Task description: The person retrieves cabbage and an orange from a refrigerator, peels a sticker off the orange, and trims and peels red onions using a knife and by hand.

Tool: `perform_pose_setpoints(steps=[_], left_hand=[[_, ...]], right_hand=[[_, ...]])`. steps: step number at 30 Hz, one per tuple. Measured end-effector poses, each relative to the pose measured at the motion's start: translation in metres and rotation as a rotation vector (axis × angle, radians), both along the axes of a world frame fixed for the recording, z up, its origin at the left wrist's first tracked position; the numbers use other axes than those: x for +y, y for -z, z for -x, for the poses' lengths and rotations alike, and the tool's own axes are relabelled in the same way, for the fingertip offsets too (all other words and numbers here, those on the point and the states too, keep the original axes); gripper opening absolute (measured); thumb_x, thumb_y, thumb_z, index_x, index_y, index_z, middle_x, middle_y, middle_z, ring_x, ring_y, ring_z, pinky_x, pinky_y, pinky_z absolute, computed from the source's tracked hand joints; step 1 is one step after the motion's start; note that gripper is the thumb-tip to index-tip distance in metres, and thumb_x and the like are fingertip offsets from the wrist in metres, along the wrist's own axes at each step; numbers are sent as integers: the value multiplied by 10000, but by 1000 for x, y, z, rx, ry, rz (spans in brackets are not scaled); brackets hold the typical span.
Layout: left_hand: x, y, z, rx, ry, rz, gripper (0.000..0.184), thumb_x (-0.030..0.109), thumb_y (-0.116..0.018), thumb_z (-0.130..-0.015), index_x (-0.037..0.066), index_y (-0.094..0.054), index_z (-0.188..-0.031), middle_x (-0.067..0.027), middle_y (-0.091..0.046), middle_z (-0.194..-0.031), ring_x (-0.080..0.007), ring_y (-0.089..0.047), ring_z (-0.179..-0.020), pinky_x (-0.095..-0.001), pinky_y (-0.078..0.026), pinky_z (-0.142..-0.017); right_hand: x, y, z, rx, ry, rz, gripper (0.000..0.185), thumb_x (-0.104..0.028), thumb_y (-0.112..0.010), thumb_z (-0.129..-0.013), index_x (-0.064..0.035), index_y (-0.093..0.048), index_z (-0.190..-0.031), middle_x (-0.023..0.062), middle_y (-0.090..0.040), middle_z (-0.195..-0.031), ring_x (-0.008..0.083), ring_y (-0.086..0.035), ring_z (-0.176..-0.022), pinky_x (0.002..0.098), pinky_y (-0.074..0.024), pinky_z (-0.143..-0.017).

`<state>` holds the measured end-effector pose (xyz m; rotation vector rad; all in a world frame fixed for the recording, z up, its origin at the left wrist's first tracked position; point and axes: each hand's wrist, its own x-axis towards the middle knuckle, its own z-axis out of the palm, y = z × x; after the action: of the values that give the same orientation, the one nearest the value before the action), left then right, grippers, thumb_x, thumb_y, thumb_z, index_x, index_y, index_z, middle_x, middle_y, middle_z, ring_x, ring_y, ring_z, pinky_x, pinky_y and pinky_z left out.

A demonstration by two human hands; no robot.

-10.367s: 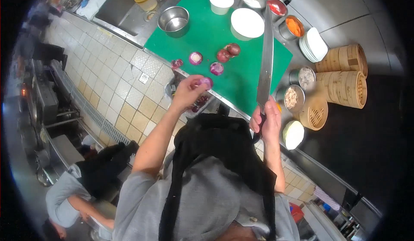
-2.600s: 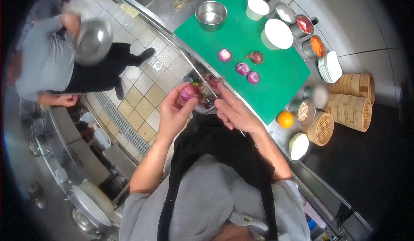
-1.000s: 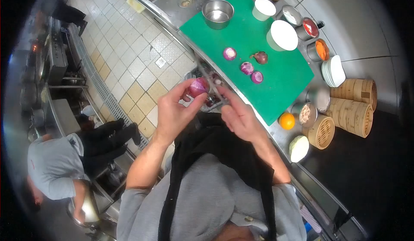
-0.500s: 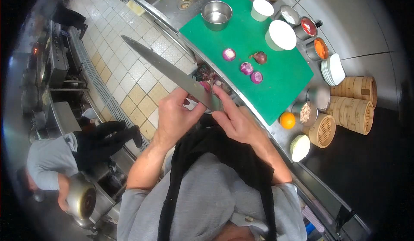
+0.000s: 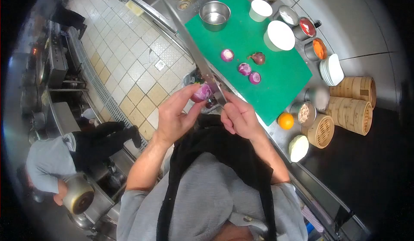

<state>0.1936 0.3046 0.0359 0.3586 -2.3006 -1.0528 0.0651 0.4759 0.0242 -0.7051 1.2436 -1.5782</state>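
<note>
My left hand (image 5: 174, 114) pinches a red onion (image 5: 201, 93) between thumb and fingers, just off the counter's front edge. My right hand (image 5: 239, 116) grips a long knife (image 5: 196, 53), its blade slanting up and left beside the onion. Below the two hands is a bin (image 5: 189, 78) with dark scraps, partly hidden. On the green cutting board (image 5: 276, 90) lie a peeled onion (image 5: 227, 55), two more peeled onions (image 5: 244, 69) (image 5: 255, 77) close together, and one onion with brown-purple skin (image 5: 258, 58).
The board also holds a steel bowl (image 5: 214, 16) and white bowls (image 5: 279, 35). Along its right stand ingredient tins (image 5: 316, 49), plates (image 5: 331, 70), bamboo steamers (image 5: 349, 107), an orange (image 5: 285, 121) and a cabbage (image 5: 298, 148). A co-worker (image 5: 54, 157) holds a pot (image 5: 78, 193) at lower left.
The knife blade has swung from across the onion to a steeper slant, exposing the onion. Earlier, the left hand held an onion near the board and the knife stood over the board's right side.
</note>
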Motion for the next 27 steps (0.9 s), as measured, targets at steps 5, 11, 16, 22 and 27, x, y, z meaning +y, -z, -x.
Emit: perform_pose_setpoints(steps=[5,11,16,22,27], left_hand=[[-3,2,-5,18,24,6,400,-41,-784,-782,-50,-653,-1159,-159,-698,-1100,-199,-679,-992,-297,-539,-858],[4,5,3,260,5,-823,439,-55,-686,-874,-29,-505,-1274,-99,-631,-1190,-177,-614,-1111,-309,-486,-957],[-10,13,5,277,52,-1180,399,111,-624,-971,19,-467,-1327,-63,-606,-1190,-134,-578,-1068,-295,-454,-944],[-17,-3,11,347,-28,-1286,535,158,-618,-981,36,-401,-1454,-56,-592,-1213,-144,-580,-1082,-290,-480,-926],[-24,15,8,87,-136,-873,481,98,-670,-940,14,-496,-1381,-70,-646,-1183,-131,-594,-1095,-284,-459,-939]], right_hand=[[3,7,9,-174,85,-26,456,-225,-422,-1076,-6,-380,-1474,-13,-455,-635,64,-414,-470,212,-351,-426],[1,12,7,34,72,-138,464,-264,-408,-1080,24,-392,-1443,-17,-447,-633,61,-423,-479,209,-339,-437],[0,5,10,64,52,-144,456,-253,-413,-1077,-2,-379,-1456,-25,-443,-633,54,-422,-483,205,-339,-449],[-1,5,12,92,14,-182,436,-232,-417,-1073,-41,-387,-1465,-25,-461,-640,47,-431,-487,202,-344,-453],[-3,3,15,122,-10,-240,438,-222,-453,-1059,-34,-404,-1452,-16,-489,-652,62,-466,-506,221,-395,-476]])
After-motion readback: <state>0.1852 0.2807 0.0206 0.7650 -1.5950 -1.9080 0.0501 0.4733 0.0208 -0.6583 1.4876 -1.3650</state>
